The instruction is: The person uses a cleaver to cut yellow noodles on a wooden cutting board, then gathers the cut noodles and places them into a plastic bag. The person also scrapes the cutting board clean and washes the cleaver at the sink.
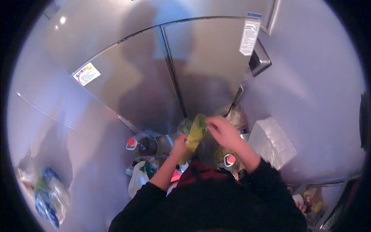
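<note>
My left hand [179, 146] grips a yellow translucent plastic bag [196, 136], held up in front of my body. Green shows through the bag's upper end. Behind it is a thin, clear-looking plastic piece [185, 125] with a green tint, and whether it belongs to the same bag is unclear. My right hand [224, 132] is beside the bag's top right edge, its fingers curled and blurred. Whether those fingertips pinch the plastic cannot be made out.
A metal double-door cabinet [139, 78] stands ahead. Large bottles with red caps, one cap on the left [132, 142] and one on the right [231, 159], stand low. A foil-like silver box [272, 142] leans by the right wall. Plastic bags [50, 194] hang at left.
</note>
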`<state>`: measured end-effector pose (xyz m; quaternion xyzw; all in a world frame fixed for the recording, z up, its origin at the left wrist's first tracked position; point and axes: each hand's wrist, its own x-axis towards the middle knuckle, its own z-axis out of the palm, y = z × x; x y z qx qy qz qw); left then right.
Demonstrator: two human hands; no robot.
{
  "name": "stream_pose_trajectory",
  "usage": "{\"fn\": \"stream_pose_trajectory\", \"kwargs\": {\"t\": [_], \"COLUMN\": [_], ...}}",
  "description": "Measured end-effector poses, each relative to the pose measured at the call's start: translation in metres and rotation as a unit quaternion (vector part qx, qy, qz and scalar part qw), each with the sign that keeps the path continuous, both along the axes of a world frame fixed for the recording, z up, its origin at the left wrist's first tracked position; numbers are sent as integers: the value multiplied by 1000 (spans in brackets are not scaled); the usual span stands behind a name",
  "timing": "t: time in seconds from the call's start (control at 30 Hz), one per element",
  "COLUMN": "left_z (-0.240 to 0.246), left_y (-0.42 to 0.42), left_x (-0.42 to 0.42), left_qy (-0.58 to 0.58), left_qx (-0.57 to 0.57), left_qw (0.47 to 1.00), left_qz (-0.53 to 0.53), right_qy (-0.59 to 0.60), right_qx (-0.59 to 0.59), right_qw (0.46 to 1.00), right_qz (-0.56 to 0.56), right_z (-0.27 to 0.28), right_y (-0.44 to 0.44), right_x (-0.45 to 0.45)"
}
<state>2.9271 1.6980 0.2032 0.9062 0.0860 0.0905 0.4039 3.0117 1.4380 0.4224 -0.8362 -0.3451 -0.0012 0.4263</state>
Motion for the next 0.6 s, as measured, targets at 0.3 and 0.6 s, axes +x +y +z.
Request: {"fn": "stream_pose_trajectory", "kwargs": {"t": [0.3, 0.6], "left_z": [60, 61], "left_y": [82, 142], "left_x": [4, -18], "left_qy": [83, 98], "left_qx": [2, -29], "left_qw": [996, 991], "left_qz": [12, 84], "right_qy": [-144, -91], "right_qx": [-388, -251], "right_qw": [910, 964], "right_qz": [-16, 13], "right_z": [-5, -49], "right_y": [248, 111], "right_x": [256, 111]}}
